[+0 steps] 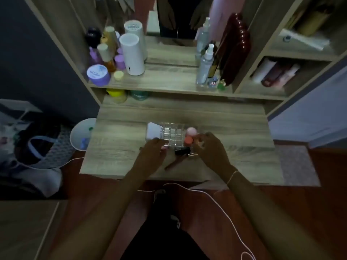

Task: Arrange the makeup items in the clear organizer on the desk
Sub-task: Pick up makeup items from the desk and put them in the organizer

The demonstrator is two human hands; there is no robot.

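Observation:
A clear organizer (171, 133) with a grid of small cells stands mid-desk. A white item (153, 131) sits in its left side; a pale pink round item (191, 131) and an orange round item (188, 140) sit in its right side. My left hand (153, 150) rests at the organizer's front left corner, fingers curled on a small pink thing. My right hand (210, 147) is at the front right, fingers pinching a small pinkish-orange item (199, 142). A black tube (182, 151), a gold-capped stick (193, 154) and a thin dark pencil (173, 164) lie on the desk between my hands.
The wooden desk (122, 147) has a raised shelf (169, 81) with a white cylinder (132, 53), purple jars, spray bottles and a dark red object. A white bin (82, 134) stands left of the desk. A white cable (216, 201) crosses my lap.

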